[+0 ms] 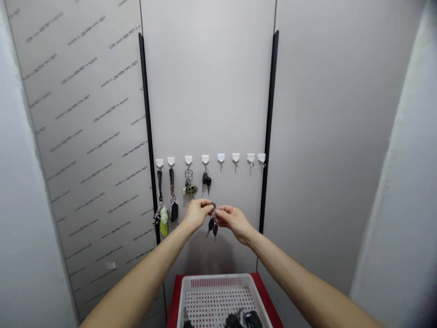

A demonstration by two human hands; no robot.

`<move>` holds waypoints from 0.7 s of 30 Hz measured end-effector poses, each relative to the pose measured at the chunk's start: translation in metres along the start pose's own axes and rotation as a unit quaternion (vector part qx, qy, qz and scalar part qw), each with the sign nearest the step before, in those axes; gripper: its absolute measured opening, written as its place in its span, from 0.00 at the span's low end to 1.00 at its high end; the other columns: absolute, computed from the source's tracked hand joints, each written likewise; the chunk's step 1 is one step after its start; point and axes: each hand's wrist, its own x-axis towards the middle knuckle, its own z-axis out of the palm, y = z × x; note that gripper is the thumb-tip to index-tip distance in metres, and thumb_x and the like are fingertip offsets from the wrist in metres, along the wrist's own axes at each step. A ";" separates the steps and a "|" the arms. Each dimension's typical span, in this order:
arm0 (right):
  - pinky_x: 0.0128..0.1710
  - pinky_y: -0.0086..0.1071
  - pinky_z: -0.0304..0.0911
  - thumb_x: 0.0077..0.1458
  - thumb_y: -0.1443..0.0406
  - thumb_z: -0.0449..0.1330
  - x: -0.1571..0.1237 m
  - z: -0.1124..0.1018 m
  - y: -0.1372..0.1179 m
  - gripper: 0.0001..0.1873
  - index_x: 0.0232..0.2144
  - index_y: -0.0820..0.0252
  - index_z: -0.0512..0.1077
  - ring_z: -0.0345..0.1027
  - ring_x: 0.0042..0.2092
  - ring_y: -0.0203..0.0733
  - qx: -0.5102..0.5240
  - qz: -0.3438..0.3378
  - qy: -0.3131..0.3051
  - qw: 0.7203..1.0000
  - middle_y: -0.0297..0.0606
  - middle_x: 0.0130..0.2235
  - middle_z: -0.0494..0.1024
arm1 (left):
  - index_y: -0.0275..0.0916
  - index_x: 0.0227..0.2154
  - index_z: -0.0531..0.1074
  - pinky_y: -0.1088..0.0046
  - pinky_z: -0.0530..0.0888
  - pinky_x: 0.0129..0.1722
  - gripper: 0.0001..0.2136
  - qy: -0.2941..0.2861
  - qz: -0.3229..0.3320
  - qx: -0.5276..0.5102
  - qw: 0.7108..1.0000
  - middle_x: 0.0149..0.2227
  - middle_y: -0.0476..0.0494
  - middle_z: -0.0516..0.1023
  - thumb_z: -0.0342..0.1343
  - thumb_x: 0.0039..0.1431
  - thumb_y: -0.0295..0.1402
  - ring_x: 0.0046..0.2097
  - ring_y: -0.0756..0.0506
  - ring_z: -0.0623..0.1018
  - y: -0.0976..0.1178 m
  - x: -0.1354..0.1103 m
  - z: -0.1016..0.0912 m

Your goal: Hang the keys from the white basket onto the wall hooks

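Note:
My left hand [198, 212] and my right hand [233, 221] meet in front of the white panel, both pinching a small metal key ring [213, 207]. Two keys with black heads [212, 226] dangle from it between my hands. Above them runs a row of white adhesive hooks [221, 158]. Four hooks on the left carry keys: a green charm bunch [164, 218], a black car key on a braided strap [174, 211], a ring with a yellowish trinket [191, 189], and a pair of black-headed keys [206, 179]. The hooks to the right hang bare.
Below my hands a white perforated basket [218, 279] rests on a red surface [265, 291]. Several dark key bunches [243, 318] lie in it. Black vertical handles [269, 127] edge the middle panel, and walls stand close on both sides.

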 end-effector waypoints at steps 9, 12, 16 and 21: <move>0.18 0.22 0.50 0.32 0.64 0.57 0.012 -0.012 -0.029 0.08 0.16 0.64 0.62 0.53 0.17 0.24 -0.021 0.017 -0.023 0.999 0.28 0.16 0.63 | 0.38 0.23 0.70 0.80 0.63 0.32 0.09 -0.013 0.240 0.225 0.944 0.26 0.48 0.69 0.45 0.42 0.24 0.30 0.53 0.67 0.021 0.014 -0.014; 0.20 0.23 0.53 0.33 0.66 0.57 0.022 -0.019 -0.051 0.07 0.16 0.65 0.63 0.54 0.18 0.25 -0.073 0.012 0.003 0.997 0.30 0.16 0.64 | 0.38 0.23 0.70 0.80 0.63 0.33 0.09 0.030 0.259 0.267 0.928 0.27 0.48 0.69 0.44 0.44 0.24 0.31 0.53 0.67 0.030 0.022 -0.021; 0.18 0.23 0.55 0.33 0.68 0.57 0.045 -0.023 -0.079 0.05 0.16 0.65 0.63 0.55 0.18 0.26 -0.125 -0.040 0.071 0.989 0.31 0.16 0.64 | 0.38 0.29 0.68 0.78 0.64 0.35 0.10 0.073 0.216 0.309 0.923 0.29 0.48 0.70 0.45 0.43 0.23 0.33 0.52 0.67 0.038 0.039 -0.020; 0.16 0.24 0.55 0.33 0.68 0.57 0.072 -0.021 -0.095 0.05 0.15 0.65 0.63 0.57 0.18 0.28 -0.182 -0.091 0.180 0.962 0.32 0.15 0.64 | 0.35 0.37 0.64 0.76 0.63 0.38 0.17 0.060 0.171 0.342 0.922 0.36 0.44 0.69 0.44 0.41 0.21 0.36 0.50 0.68 0.048 0.058 -0.008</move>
